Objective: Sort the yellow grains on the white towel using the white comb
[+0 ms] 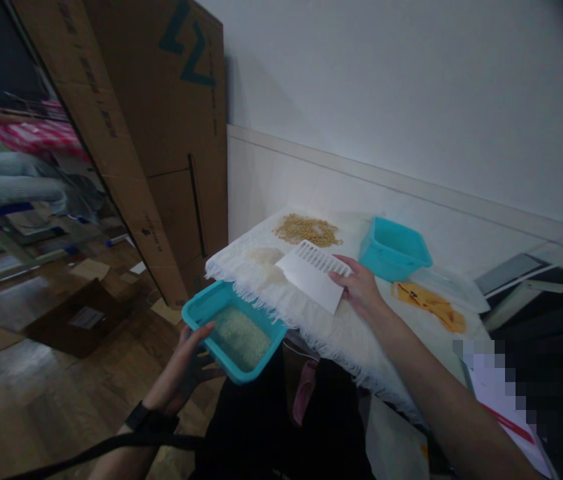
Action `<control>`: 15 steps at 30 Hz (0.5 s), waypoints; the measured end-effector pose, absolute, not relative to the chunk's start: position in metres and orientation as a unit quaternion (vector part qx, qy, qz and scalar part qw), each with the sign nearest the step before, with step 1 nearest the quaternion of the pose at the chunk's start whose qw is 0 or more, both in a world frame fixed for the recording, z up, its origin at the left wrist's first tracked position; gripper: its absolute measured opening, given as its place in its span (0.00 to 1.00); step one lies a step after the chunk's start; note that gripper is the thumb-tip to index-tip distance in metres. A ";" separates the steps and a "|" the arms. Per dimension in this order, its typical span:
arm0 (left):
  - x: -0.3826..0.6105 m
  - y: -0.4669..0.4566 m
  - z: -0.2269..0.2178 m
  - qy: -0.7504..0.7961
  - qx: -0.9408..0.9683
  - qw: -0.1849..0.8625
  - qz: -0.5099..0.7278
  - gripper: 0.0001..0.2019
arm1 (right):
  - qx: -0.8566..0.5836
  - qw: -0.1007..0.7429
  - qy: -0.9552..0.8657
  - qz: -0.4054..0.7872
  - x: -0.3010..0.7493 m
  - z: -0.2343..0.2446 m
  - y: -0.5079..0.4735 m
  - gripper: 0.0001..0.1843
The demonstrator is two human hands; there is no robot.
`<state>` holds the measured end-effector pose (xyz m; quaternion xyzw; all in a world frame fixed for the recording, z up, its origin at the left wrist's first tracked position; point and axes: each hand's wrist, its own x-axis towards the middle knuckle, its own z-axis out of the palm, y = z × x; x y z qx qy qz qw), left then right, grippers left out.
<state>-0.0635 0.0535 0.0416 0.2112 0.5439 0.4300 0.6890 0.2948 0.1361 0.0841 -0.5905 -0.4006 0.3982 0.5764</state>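
Note:
My left hand (192, 363) grips the near left side of a turquoise plastic basin (261, 370), thumb over the rim and fingers beneath. White rice grains (244, 333) cover its bottom. The basin is held against the table's front edge, under the fringe of a white cloth (361, 347). My right hand (358, 287) is closed on a flat white plastic scraper (308, 280) with a row of slots along its far edge. This scraper is over the cloth, beside a thin patch of pale grains (267, 263). Farther back lies a spread of yellow soybeans (306, 230).
A second turquoise basin (394, 253) stands at the back right, with a clear lid (454, 287) and a yellow cloth (428, 305) by it. A tall cardboard box (171, 147) rises on the left. Another person's legs (16, 180) show at far left.

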 end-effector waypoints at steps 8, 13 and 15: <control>-0.063 0.060 0.046 0.551 0.202 0.690 0.424 0.34 | -0.587 0.562 -0.390 0.433 0.278 0.080 0.133 0.42; -0.064 0.061 0.045 0.554 0.207 0.686 0.423 0.32 | -0.579 0.562 -0.404 0.431 0.273 0.082 0.129 0.43; -0.064 0.061 0.043 0.548 0.211 0.689 0.425 0.32 | -0.570 0.557 -0.416 0.437 0.269 0.082 0.126 0.42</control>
